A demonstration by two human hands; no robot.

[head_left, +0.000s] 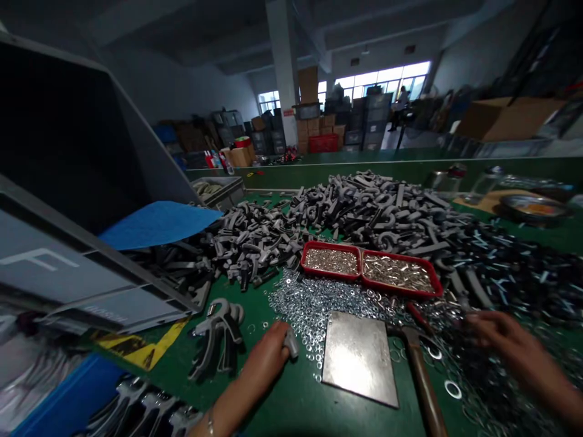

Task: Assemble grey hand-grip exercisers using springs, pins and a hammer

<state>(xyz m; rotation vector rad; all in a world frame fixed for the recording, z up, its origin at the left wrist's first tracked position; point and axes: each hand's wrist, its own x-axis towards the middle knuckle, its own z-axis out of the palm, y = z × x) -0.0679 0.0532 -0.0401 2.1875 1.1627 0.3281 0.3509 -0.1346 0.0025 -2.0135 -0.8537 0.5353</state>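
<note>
Left hand's (265,359) grip clamped on small grey plastic piece (292,343).
Piece seems stiff and light; right hand's (514,352) grip blurred, cannot tell.

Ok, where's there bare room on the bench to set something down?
Bare green bench shows between the steel plate and your left hand, and between the assembled parts and the washers. Crowded: the gray pile behind the red trays, and around your right hand.

On the bench (296,406), a double tray (362,270) sits behind a steel plate (359,358), washers (310,309) between them, a hammer (423,382) at right
</note>
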